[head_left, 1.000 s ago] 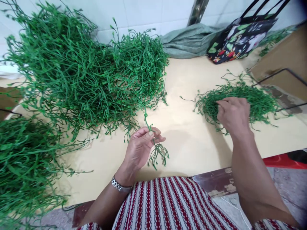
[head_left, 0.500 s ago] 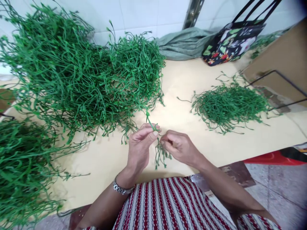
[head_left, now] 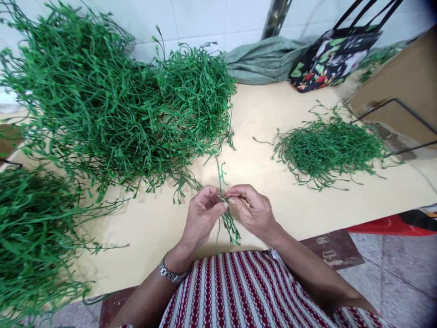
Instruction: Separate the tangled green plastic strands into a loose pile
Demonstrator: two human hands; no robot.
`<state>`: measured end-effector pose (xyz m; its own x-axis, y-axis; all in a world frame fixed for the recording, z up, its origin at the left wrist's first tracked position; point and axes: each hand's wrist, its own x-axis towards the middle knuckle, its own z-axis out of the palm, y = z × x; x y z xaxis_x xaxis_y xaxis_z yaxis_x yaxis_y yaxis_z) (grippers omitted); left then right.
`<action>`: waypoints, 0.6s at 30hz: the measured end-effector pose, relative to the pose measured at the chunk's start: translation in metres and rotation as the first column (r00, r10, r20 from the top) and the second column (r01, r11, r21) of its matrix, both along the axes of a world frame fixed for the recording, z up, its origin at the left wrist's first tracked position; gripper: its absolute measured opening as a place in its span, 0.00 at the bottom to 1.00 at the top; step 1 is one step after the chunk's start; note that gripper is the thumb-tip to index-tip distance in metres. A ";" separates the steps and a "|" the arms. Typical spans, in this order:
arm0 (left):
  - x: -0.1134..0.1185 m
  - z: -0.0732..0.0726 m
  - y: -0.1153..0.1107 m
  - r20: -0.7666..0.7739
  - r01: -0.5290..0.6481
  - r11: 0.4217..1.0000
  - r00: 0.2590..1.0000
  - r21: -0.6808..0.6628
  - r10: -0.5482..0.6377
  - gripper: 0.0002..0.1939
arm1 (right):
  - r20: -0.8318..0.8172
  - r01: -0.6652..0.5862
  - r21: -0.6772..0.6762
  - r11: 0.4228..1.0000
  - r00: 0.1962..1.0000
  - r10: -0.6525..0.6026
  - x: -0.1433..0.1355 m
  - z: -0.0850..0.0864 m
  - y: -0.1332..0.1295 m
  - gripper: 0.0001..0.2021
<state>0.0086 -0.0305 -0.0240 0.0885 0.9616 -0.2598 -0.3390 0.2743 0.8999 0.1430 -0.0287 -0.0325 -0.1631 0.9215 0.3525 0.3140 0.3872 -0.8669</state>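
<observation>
Near the table's front edge, my left hand [head_left: 206, 212] pinches a thin green stem [head_left: 219, 173] between thumb and forefinger; it looks like artificial plant plastic. The stem stands up above the fingers and has small side prongs. My right hand [head_left: 253, 210] is closed in a pinch at the same spot, its fingertips nearly touching the left ones. A small green sprig [head_left: 232, 228] with several budded tips hangs below the fingertips, its upper end at my right thumb. The exact joint between stem and sprig is hidden by the fingers.
A big heap of green stems [head_left: 102, 105] covers the table's left and back. Another green pile [head_left: 30, 237] lies at front left, a smaller one [head_left: 331, 148] at right. Behind are a grey-green cloth [head_left: 262, 61], a floral bag [head_left: 331, 61] and a cardboard box [head_left: 403, 86].
Both hands have come lower and closer together, fingertips now meeting. The green stem now stands more upright, and the sprig hangs beneath the pinched fingers.
</observation>
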 end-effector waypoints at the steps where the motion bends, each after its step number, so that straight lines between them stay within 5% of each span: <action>1: 0.000 0.000 0.000 -0.031 -0.002 1.000 1.000 0.012 0.002 0.09 | -0.041 -0.007 -0.045 0.999 0.999 0.005 -0.002 0.000 0.000 0.06; 8: -0.001 -0.007 -0.004 -0.356 0.013 0.987 0.933 0.159 0.045 0.07 | -0.150 0.011 -0.173 0.985 0.988 -0.037 -0.006 -0.006 -0.003 0.07; 13: -0.004 -0.007 -0.002 -0.386 0.019 0.943 0.915 0.331 0.117 0.03 | 0.118 0.019 0.057 0.998 0.993 -0.026 -0.002 -0.007 -0.002 0.10; 18: -0.006 0.002 0.000 -0.454 0.043 0.947 0.884 0.319 0.113 0.06 | 0.333 -0.163 0.234 0.958 0.940 0.078 0.003 -0.003 0.006 0.13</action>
